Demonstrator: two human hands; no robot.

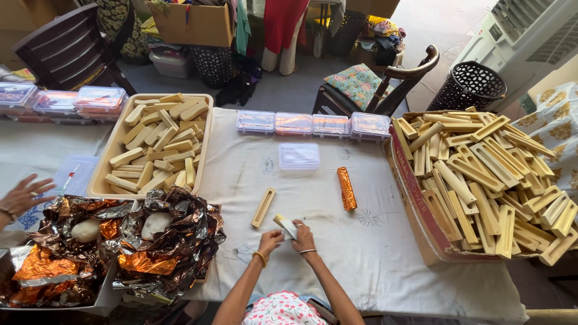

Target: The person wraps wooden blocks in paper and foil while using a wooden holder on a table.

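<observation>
Two hands on one pale bar (285, 225) at the near table edge: left hand (269, 241) pinches its near end, right hand (303, 233) grips it from the other side, both sets of fingers closed on it, bar tilted up off the cloth (361, 253). An empty wooden mould (264, 207) lies just left of the hands, apart from them; a finished copper-foil roll (346, 188) lies to the right, also apart. My read: this is handling a single bar between mould and wrap, so keep the grip on the ends, not the soft faces, and hold it low over the cloth so a slip costs nothing. The foil sheets (162, 247) sit to the left, near the left elbow; better to square the bar before reaching. Tray (114, 147) of bars and the box (415, 198) of moulds are well clear. Another person's hand (21, 195) is at far left, not involved.
</observation>
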